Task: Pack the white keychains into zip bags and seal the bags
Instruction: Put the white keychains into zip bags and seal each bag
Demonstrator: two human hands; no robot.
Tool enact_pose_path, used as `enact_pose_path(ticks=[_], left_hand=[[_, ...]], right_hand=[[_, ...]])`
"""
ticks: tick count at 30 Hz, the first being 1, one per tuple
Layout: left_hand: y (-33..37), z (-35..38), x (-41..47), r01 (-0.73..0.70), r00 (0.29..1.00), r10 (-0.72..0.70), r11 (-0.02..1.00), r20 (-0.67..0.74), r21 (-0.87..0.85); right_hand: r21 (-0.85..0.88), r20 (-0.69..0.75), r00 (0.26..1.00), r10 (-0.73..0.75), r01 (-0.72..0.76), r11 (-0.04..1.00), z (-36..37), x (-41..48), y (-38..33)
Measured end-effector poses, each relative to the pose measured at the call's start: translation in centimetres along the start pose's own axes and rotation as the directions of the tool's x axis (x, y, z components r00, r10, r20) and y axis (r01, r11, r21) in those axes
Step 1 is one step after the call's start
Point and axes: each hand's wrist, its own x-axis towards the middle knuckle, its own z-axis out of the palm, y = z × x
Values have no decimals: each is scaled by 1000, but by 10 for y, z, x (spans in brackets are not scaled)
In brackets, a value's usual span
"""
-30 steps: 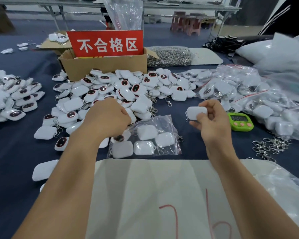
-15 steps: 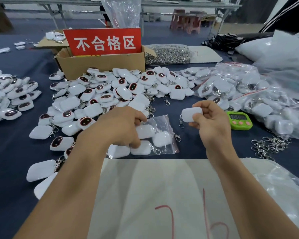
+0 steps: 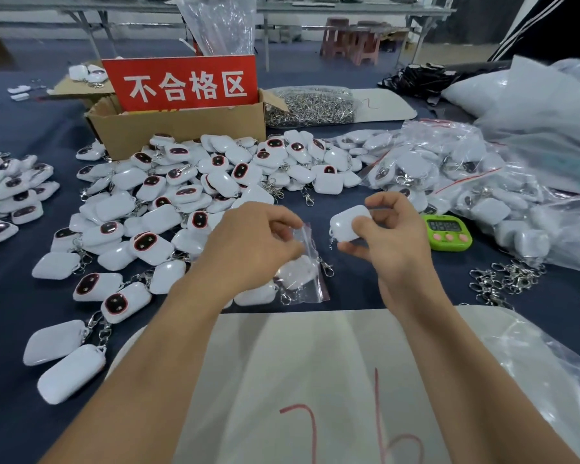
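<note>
The left hand (image 3: 252, 242) pinches the upper edge of a clear zip bag (image 3: 307, 279) between thumb and fingers, so its grip is clamped on the bag. The bag lies on the dark blue surface (image 3: 10, 296), partly under this hand, and some white keychains are already inside it (how many I cannot tell, because the hand covers a part of it).

The right hand (image 3: 395, 236) is raised just beside the top of the bag and holds one white keychain (image 3: 349, 224). Its grip is clamped on this keychain, with the thumb in front and the fingers curled behind, and a small chain hangs below it.

Behind the left hand there is a big pile of keychains (image 3: 188, 192); some show a dark face with a red rim, others show only the white back. Behind the pile stands an open cardboard box (image 3: 181, 132) with a red sign (image 3: 181, 83) in it. To the right of the box lies a sack of metal clasps (image 3: 312, 107).

A green timer (image 3: 448, 232) stands near the right hand. Behind it is a heap of filled bags (image 3: 456, 175), and loose clasps (image 3: 506, 279) lie in front of the heap. Under both forearms lies a large pale sheet (image 3: 298, 363) with red marks.
</note>
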Motion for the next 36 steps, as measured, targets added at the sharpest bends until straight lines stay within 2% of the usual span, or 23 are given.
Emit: enact_pose_path(ticks=[2, 5, 7, 10, 13, 16, 21, 26, 29, 33, 36], left_hand=[[7, 9, -1, -39, 994, 20, 982, -105, -186], [17, 23, -6, -50, 995, 12, 911, -96, -408], [20, 28, -7, -71, 994, 28, 885, -101, -461], [21, 32, -9, -114, 973, 6, 882, -232, -457], [25, 38, -15, -175, 912, 58, 950, -405, -259], [26, 44, -20, -233, 919, 157, 956, -361, -179], [25, 40, -16, -156, 925, -25, 885, -380, -438], [24, 38, -12, -118, 954, -79, 790, -291, -601], [23, 41, -12, -114, 956, -78, 790, -284, -602], [24, 40, -13, -105, 970, -47, 802, -237, -588], [26, 40, -15, -122, 975, -14, 803, -223, -584]], right_hand=[[65, 57, 998, 23, -26, 998, 0, -3, -3], [141, 211, 977, 31, -62, 988, -1, -7, -7], [131, 249, 968, 28, -62, 989, -2, -8, -9], [76, 163, 986, 32, -44, 996, 2, -10, -10], [77, 162, 982, 101, -115, 990, 13, -15, -7], [108, 197, 974, 112, -135, 985, 18, -17, -7], [237, 267, 959, 99, -164, 958, 11, -16, -11], [201, 236, 965, 115, -164, 966, 9, -16, -16], [199, 240, 965, 109, -159, 967, 9, -16, -15], [207, 345, 937, 62, -140, 968, 8, -18, -15], [158, 317, 946, 72, -127, 979, 7, -18, -15]])
